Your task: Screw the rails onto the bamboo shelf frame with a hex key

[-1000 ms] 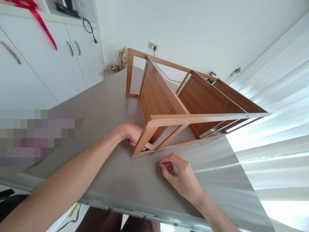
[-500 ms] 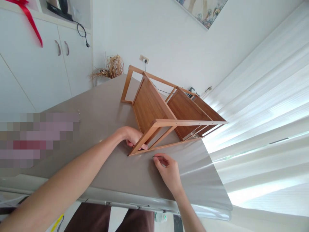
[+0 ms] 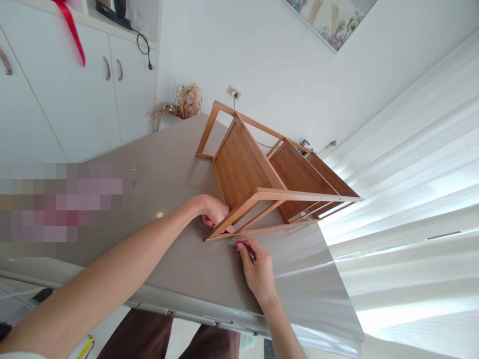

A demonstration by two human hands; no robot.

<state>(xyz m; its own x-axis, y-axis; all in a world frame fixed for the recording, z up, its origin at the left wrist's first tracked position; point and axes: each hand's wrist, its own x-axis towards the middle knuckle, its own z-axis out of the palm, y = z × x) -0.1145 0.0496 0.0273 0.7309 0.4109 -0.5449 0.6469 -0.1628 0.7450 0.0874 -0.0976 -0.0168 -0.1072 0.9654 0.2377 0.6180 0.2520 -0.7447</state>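
A wooden shelf rack [image 3: 245,159] with several tiers lies on its side on the grey-brown tabletop [image 3: 168,164]. My left hand [image 3: 217,213] reaches behind the near slanted end of its frame. Its fingers are curled round the low rail near the corner, partly hidden by the wood. Just outside that rail, my right hand [image 3: 257,264] pinches a small thin metal piece [image 3: 234,241] between thumb and fingers. The piece points at the rail; whether it touches the wood is too small to tell.
White cabinets [image 3: 82,89] with a kettle base and cord stand at the back left. Dried stalks [image 3: 189,99] sit past the table's far corner. White curtains [image 3: 419,199] hang on the right. Something blurred out [image 3: 67,204] lies on the left of the table.
My right hand has come slightly closer to the rack's low rail with the metal piece. My left hand keeps its hold. The whole view has shifted a little.
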